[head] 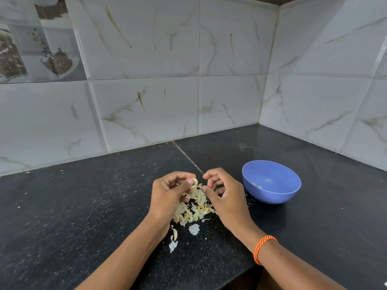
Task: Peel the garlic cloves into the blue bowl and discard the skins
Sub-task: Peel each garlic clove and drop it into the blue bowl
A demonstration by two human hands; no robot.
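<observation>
Here a garlic clove (195, 182) sits pinched between thumb and forefinger of the left hand (167, 195), above a pile of skins (194, 208) on the black counter (83, 206); the right hand (224, 195) curls beside it, holding nothing visible, near the blue bowl (271, 182)

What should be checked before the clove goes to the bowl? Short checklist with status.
1. Garlic clove pinched in left hand: ok.
2. Clove fully peeled: cannot tell.
3. Right hand free of skin: cannot tell, fingers curled.
4. Blue bowl upright on the counter, right of the hands: ok.
5. Skins discarded: not ok, piled under the hands.
</observation>
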